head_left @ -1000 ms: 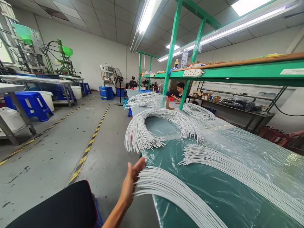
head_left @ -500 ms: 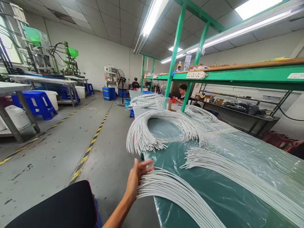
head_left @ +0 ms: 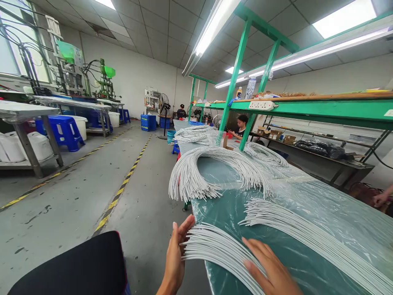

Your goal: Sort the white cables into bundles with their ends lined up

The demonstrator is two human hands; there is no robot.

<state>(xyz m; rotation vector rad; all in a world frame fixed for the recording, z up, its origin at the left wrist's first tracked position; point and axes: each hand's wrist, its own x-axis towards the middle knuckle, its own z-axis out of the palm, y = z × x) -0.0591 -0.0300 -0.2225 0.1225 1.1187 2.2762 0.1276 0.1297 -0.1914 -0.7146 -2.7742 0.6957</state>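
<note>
A bundle of thin white cables lies curved over the near left edge of the green table, its cut ends pointing left. My left hand is upright at those ends, fingers stretched, the palm facing them and touching or nearly touching. Over the bundle's right side, my right hand rests with fingers extended and thumb apart, not wrapped round it. To the right lies a second cable bundle. Beyond, a large coiled cable bundle forms an open loop.
The green tabletop has clear plastic film over it. Green posts carry a shelf with a power strip. A black seat stands at lower left. A co-worker sits across the table; another person's hand shows at far right.
My right hand has come into view and onto the near bundle. My left hand stays at the cable ends, now more upright. The whole view has shifted slightly.
</note>
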